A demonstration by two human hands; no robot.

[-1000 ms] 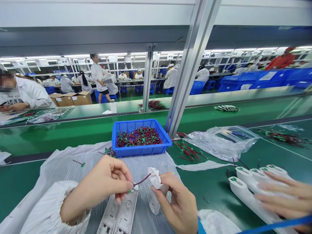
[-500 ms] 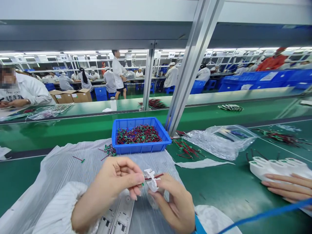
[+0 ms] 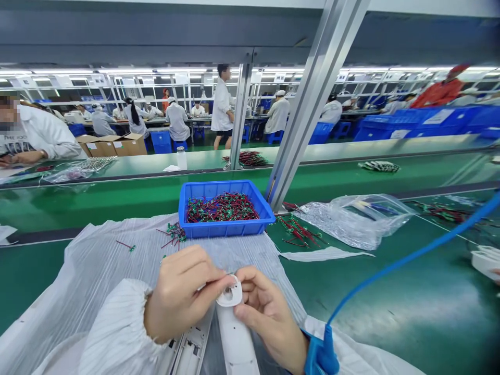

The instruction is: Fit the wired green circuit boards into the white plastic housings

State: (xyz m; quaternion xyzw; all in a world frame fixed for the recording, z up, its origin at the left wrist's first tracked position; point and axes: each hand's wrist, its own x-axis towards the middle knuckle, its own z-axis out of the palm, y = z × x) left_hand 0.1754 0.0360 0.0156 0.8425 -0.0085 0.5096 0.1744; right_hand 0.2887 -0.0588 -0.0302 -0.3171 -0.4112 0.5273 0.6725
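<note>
A long white plastic housing point(image 3: 237, 338) with a rounded, hollowed head stands in front of me, its lower end running out of the frame. My left hand point(image 3: 187, 291) is closed, thumb and fingers pinching the left rim of that head. On the other side my right hand point(image 3: 267, 315) grips the head between thumb and bent fingers. A blue strap point(image 3: 318, 354) circles my right wrist. White housing halves point(image 3: 192, 346) with black inner parts lie under my left hand, partly covered by it. Whether wires sit inside the head is hidden.
Beyond my hands, a blue bin point(image 3: 228, 229) holds many red-and-green wired parts. More wired parts point(image 3: 299, 232) lie right of it, near a clear plastic bag point(image 3: 351, 221). A metal post point(image 3: 308, 104) rises behind. The blue cord point(image 3: 410, 255) crosses the right side. Co-workers sit beyond.
The small white piece with red wires seen between my hands no longer shows; both hands now hold the housing's head. At right, a co-worker's hand and white parts have shifted right, mostly out of view.
</note>
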